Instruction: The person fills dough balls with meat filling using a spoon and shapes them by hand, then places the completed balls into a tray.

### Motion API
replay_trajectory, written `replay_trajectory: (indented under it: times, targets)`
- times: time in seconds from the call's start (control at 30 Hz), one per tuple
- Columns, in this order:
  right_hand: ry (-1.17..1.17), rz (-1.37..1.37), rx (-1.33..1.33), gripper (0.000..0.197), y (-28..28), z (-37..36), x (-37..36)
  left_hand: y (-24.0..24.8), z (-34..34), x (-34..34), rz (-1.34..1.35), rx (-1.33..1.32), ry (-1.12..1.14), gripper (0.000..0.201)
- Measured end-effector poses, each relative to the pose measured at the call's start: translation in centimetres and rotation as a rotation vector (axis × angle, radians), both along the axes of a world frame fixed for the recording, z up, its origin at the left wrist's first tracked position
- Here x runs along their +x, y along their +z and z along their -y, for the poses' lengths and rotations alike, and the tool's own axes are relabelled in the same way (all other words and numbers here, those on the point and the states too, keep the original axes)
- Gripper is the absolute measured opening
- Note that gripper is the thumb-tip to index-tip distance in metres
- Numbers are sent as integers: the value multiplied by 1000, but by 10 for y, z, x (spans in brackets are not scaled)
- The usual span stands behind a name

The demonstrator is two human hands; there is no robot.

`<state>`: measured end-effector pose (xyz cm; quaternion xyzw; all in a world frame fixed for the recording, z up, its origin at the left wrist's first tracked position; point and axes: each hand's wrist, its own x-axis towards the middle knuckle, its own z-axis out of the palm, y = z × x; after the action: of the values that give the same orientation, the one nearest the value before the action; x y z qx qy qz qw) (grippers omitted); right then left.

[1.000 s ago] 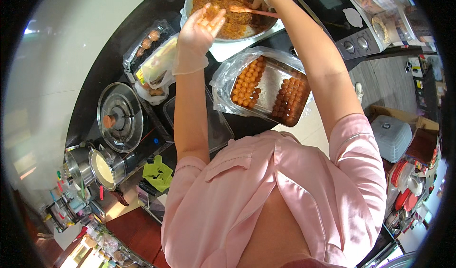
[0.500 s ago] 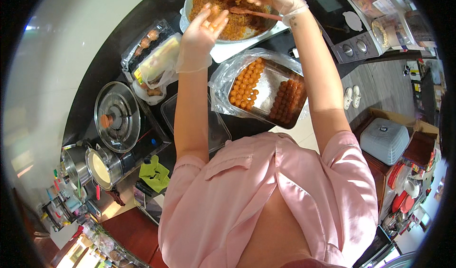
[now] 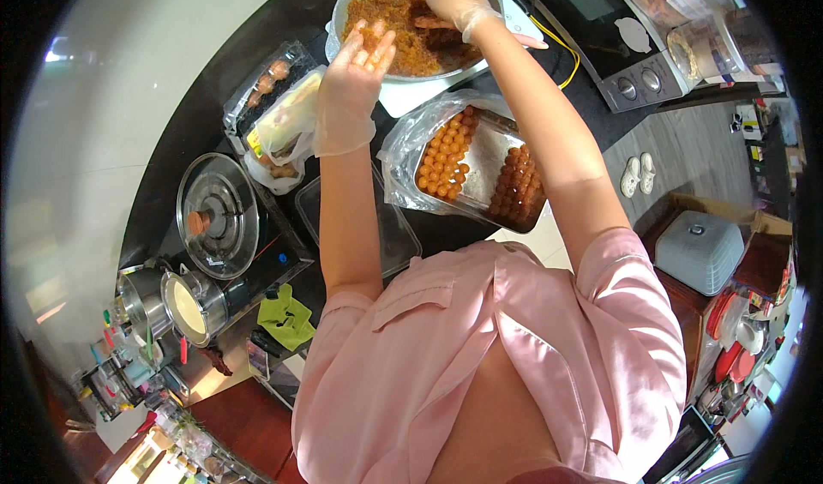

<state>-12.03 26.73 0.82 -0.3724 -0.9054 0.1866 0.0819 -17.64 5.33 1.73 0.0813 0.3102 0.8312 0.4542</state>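
A large light-grey pan (image 3: 337, 12) holds a crumbly orange-brown mixture (image 3: 377, 8) at the top of the view. My left hand (image 3: 360, 64), in a clear plastic glove, is palm up at the pan's near left edge, fingers apart. My gloved right hand (image 3: 460, 4) reaches over the pan's right side, its fingers bent down at the mixture; what they grip is hidden. Under it lies a wooden spatula (image 3: 435, 23), its handle sticking out past the rim. Closer to me, a metal tray (image 3: 482, 162) in clear plastic holds rows of orange balls (image 3: 444, 156) and darker brown ones (image 3: 517, 184).
Left of my forearm are an egg carton (image 3: 273, 74), a plastic-wrapped package (image 3: 291, 115) and a glass lid (image 3: 218, 216). A clear shallow container (image 3: 399, 235) lies beside the tray. Pots (image 3: 190, 306) stand lower left. An appliance with knobs (image 3: 639, 84) is at right.
My right hand has lowered from an open pose above the pan to the mixture, its fingers now curled. My left hand has moved slightly down and left, still palm up.
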Motion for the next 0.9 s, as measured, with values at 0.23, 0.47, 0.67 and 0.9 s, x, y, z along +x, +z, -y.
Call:
replay_trajectory:
  times: [0.23,0.47,0.67,0.9]
  targets:
    - [278,-788,-833,36,32,41,54,8,4,6,55,41,-75,45]
    - [543,-775,57,39,57,79,113,39,9,63,-546,-44,-349,44]
    - [427,-800,-38,36,66,116,158,29,24,101,101,-60,-216,42]
    - [394,-787,4,39,49,132,185,15,41,122,274,113,-368,44]
